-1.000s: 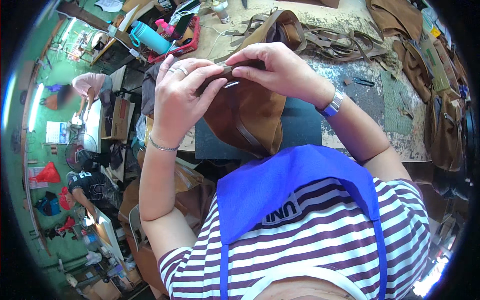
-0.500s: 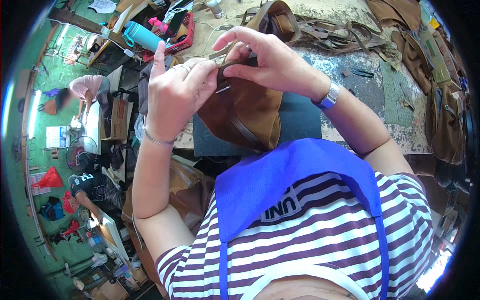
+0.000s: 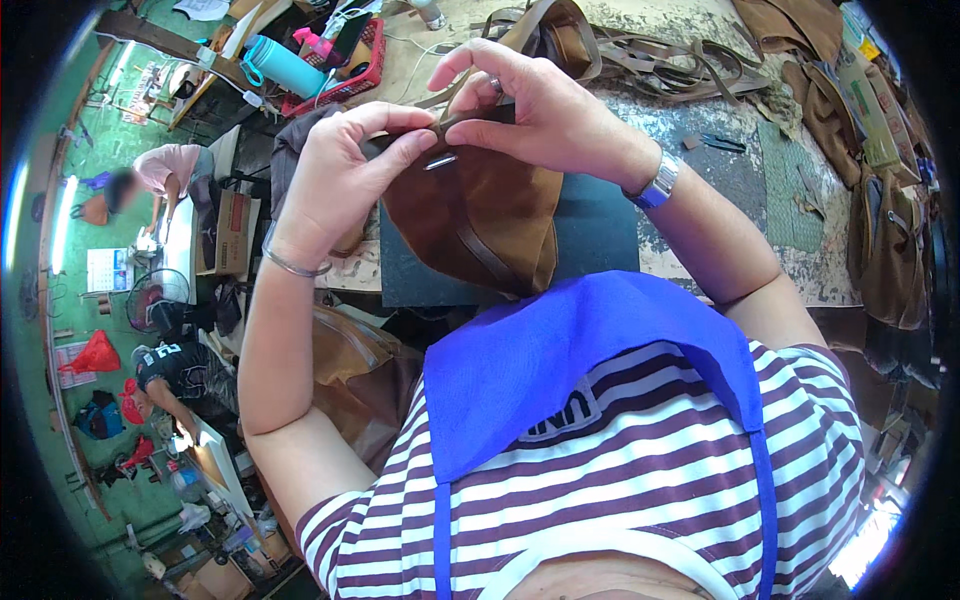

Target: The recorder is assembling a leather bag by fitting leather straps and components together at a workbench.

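Left hand (image 3: 338,182) and right hand (image 3: 553,118) pinch the brown bag (image 3: 478,205) by its rim; 2 close grips should help keep it even.

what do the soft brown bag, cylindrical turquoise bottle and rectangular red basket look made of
Soft brown bag: perhaps suede or waxed canvas, mostly matte and softly folding; its darker strip shines slightly, like leather. Cylindrical turquoise bottle: coated metal or plastic, smooth with a soft sheen. Rectangular red basket: likely plastic, bright and evenly coloured.
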Available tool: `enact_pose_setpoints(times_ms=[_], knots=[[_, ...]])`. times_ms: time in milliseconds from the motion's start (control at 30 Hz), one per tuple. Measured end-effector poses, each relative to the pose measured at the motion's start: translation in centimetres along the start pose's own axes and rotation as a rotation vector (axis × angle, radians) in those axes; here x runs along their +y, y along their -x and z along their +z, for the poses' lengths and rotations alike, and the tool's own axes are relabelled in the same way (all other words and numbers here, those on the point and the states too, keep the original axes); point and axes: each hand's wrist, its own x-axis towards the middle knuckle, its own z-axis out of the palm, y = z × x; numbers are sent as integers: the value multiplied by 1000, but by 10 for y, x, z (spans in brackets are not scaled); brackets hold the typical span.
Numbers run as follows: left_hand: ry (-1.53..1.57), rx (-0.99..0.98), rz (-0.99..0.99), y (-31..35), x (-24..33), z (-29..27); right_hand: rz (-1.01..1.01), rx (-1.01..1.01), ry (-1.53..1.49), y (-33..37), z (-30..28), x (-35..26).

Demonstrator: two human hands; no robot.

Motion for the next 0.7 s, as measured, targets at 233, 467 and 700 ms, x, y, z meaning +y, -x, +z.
enact_pose_setpoints(times_ms=[233,467,700], knots=[[-493,-78,197,-2,13,-7,8,-42,-73,-1,-4,0],[-113,211,416,28,57,19,71,-33,-203,10,-23,20],[614,73,-241,104,194,35,144,10,-167,23,-32,24]])
